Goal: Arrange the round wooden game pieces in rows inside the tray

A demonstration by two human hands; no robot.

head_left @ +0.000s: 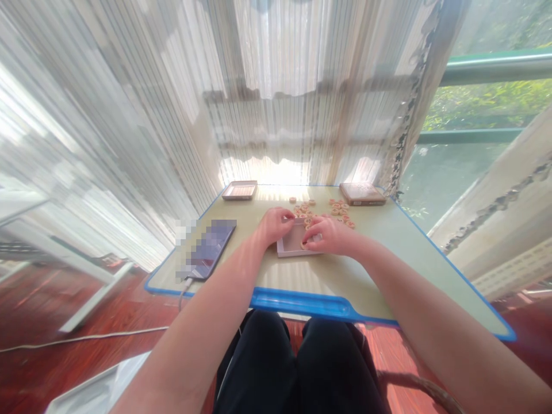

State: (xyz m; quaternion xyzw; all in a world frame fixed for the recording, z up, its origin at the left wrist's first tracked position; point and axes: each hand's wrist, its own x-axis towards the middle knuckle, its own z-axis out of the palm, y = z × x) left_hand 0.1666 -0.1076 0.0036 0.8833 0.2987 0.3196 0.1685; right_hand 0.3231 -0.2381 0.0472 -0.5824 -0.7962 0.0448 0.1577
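Note:
A shallow open box (293, 252) with a pale rim lies on the light table between my hands. My right hand (324, 233) reaches over its right side, fingers pinched on a small round wooden piece (303, 245) inside the box. At the box's upper left corner is my left hand (276, 225), its fingers curled together; whether they hold anything is hidden. Just beyond the box lie several round wooden pieces (304, 211), and another loose group (339, 208) sits behind my right hand.
A tablet or phone (213, 247) with a white cable lies at the left. At the far left corner is an open box lid (240, 190); a closed box (363, 194) stands far right. A blue tray edge (302, 302) runs along the table's front.

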